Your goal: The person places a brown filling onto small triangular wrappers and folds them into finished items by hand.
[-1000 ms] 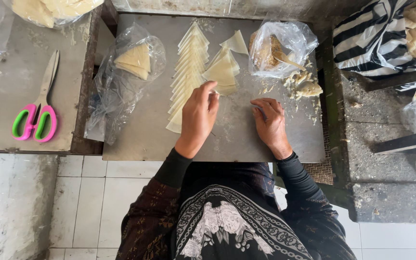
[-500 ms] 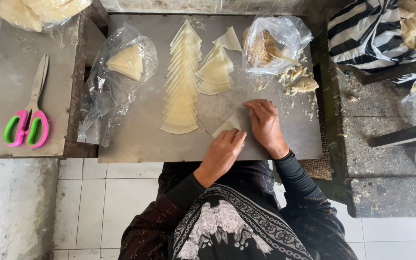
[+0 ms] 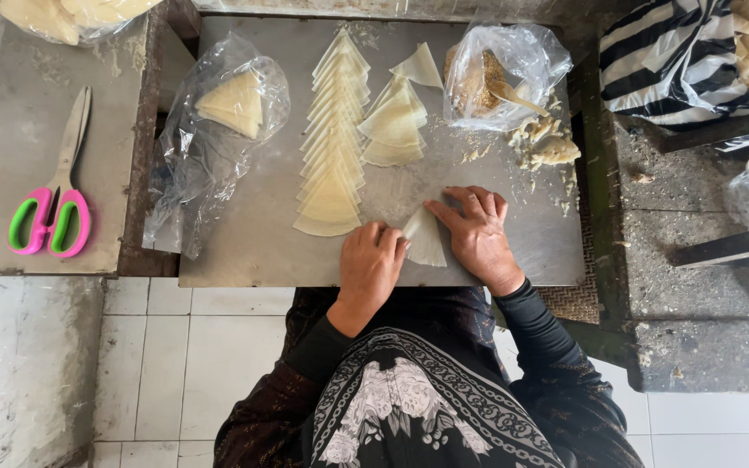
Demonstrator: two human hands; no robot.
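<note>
A pale triangular dough sheet (image 3: 425, 238) lies on the metal worktop (image 3: 244, 251) near its front edge. My left hand (image 3: 370, 264) rests with curled fingers on the sheet's left edge. My right hand (image 3: 477, 232) lies flat against its right edge, fingers spread. To the left of my hands, a long overlapping row of triangular sheets (image 3: 329, 156) runs toward the back. A smaller stack of triangles (image 3: 394, 126) sits behind my hands.
A clear bag with triangles (image 3: 231, 104) lies at the left. Another bag holding crumbly filling and a spoon (image 3: 496, 78) sits at the back right, with filling clumps (image 3: 548, 147) beside it. Pink and green scissors (image 3: 49, 208) lie on the left table. Striped cloth (image 3: 678, 52) is far right.
My left hand left the long row of triangles and came down to the front edge. Both hands now close in on one triangle sheet between them.
</note>
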